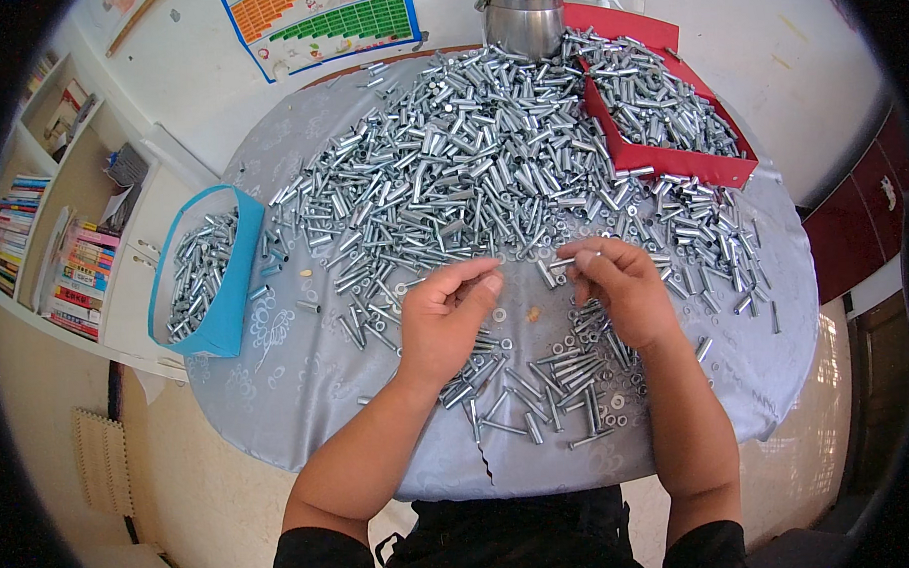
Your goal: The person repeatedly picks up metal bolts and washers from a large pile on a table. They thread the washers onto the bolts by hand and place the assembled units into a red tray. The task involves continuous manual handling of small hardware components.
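Over the near middle of the table, my left hand point(446, 319) has its thumb and index finger pressed together at the tips; whatever lies between them is too small to make out. To its right, my right hand point(625, 293) pinches a slim silver bolt point(564, 262) between thumb and fingers. Beyond both hands spreads a large heap of silver metal sleeves and bolts point(460, 154). Between my forearms lies a smaller scatter of bolts point(548, 386), with loose washers point(616, 402) beside it on the cloth.
A blue fabric box point(236, 282) of metal parts stands at the left, and a red box point(630, 158) full of them at the back right. Behind the heap is a steel canister point(523, 21). The grey tablecloth point(309, 409) covers the round table. A bookshelf point(56, 198) stands left.
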Action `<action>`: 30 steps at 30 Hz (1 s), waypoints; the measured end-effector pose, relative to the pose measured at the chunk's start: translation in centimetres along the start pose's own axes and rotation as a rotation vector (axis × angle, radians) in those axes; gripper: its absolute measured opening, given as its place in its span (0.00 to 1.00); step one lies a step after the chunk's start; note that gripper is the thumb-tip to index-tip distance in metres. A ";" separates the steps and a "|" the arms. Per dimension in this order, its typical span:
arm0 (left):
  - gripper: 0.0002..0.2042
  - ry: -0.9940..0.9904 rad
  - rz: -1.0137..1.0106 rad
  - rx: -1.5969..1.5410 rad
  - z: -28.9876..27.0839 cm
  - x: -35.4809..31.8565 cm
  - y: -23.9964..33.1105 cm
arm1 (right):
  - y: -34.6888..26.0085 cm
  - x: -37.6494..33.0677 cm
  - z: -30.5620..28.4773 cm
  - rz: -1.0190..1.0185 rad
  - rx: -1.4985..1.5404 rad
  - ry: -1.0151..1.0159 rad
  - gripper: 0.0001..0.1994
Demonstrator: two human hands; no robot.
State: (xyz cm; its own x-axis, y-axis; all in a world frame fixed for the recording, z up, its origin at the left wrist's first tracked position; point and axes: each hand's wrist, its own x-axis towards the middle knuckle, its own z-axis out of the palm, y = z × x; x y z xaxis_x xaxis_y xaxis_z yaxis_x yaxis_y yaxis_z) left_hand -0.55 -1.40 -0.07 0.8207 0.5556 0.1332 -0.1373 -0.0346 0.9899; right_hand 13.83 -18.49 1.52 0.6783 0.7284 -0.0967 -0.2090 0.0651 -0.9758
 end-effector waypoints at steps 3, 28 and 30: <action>0.13 -0.071 -0.019 0.016 0.3 -0.1 -0.3 | 0.2 -0.3 0.8 -0.030 -0.114 -0.046 0.09; 0.08 0.061 -0.005 -0.024 0.1 -0.1 0.8 | 1.0 -0.1 2.1 -0.571 -0.940 0.129 0.12; 0.08 0.054 -0.003 -0.041 0.1 -0.1 0.8 | 0.4 -0.4 2.3 -0.499 -0.791 0.142 0.13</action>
State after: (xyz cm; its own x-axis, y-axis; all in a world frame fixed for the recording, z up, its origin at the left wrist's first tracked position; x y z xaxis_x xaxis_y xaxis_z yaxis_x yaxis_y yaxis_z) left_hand -0.71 -1.59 0.76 0.7901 0.5997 0.1268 -0.1584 0.0000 0.9874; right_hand 11.81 -17.18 1.66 0.6506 0.6483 0.3955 0.6317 -0.1729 -0.7557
